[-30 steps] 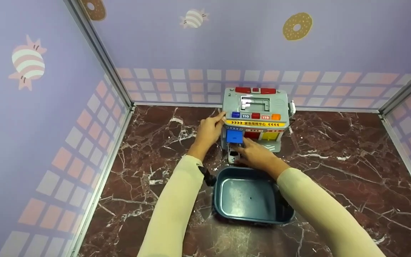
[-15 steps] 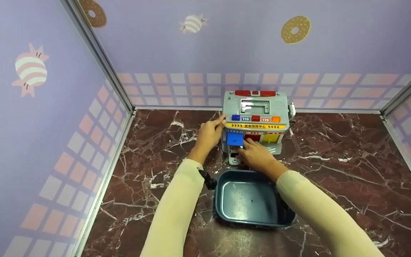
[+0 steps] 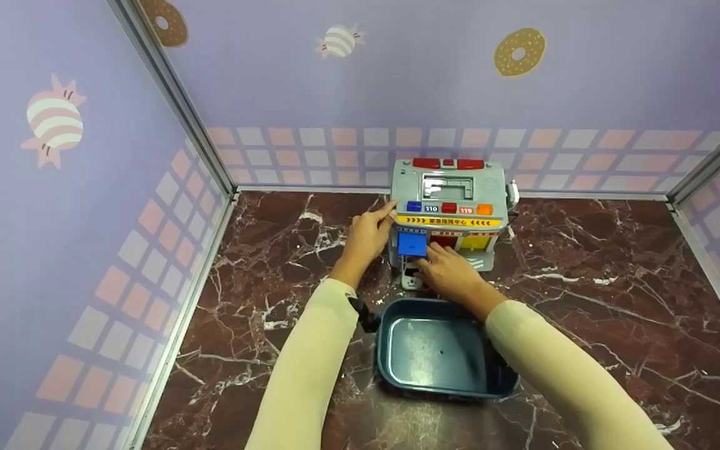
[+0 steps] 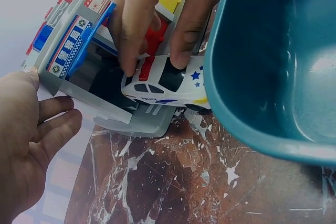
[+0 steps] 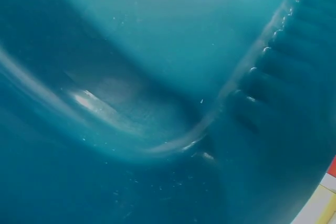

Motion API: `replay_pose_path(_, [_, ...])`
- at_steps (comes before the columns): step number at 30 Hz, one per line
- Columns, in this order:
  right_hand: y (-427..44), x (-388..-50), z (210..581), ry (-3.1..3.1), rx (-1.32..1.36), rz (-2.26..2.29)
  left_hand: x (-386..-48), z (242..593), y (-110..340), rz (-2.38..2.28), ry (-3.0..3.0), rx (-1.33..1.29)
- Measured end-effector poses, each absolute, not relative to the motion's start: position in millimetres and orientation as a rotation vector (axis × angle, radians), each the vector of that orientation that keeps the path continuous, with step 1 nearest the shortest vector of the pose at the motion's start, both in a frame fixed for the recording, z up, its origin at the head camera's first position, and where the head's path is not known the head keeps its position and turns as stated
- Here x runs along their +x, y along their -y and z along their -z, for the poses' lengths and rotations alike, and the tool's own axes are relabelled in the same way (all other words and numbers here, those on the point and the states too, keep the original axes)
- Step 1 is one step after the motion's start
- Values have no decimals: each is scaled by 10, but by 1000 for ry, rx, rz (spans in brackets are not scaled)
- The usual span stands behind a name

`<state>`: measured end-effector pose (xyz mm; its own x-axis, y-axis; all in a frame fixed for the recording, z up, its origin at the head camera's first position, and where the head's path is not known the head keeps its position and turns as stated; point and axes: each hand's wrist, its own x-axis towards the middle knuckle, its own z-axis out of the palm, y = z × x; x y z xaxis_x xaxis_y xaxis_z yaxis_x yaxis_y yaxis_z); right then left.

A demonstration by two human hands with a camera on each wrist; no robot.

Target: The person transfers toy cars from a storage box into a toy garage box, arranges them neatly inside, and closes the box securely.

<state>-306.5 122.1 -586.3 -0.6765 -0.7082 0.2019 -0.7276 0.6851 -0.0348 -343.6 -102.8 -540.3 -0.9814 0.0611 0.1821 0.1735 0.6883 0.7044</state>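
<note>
A grey toy rescue station (image 3: pixel 410 181) stands by the back wall, its blue door (image 3: pixel 412 244) swung up. In the left wrist view, a white toy police car (image 4: pixel 173 90) sits at that doorway, rear end toward the opening. My right hand (image 3: pixel 450 270) holds the car from above, fingertips at its rear and on its windshield. My left hand (image 3: pixel 367 237) rests against the station's left side, fingertips near the roof corner, other fingers loosely bent. The right wrist view shows neither hand, mostly the inside of a teal tub (image 5: pixel 157 45).
The teal tub (image 3: pixel 419 390) lies on the dark red marbled surface in front of the station, beneath the right forearm. Red (image 3: pixel 444 241) and yellow (image 3: pixel 476 242) doors are down beside the blue one. Purple patterned walls (image 3: pixel 435 94) enclose the back and sides.
The camera view has tilted slightly. Both hands stay at nearly the same spots on the station and the car; the right fingers have shifted only a little.
</note>
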Motion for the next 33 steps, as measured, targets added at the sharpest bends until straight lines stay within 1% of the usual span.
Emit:
replay_pose_path(11, [-1228,-3032,5821,2756,1263,-158,-3443,5403,1023,1173,2751,-183])
replay_pose_path(19, [-1289,-3024,5773,2621,1344,-113,-3435,5409,1020,1173,2735,-184])
replay_pose_path(33, [-1382,-2991,5680,2741,1466,-115,-3404,5391,1006,1173,2723,-188])
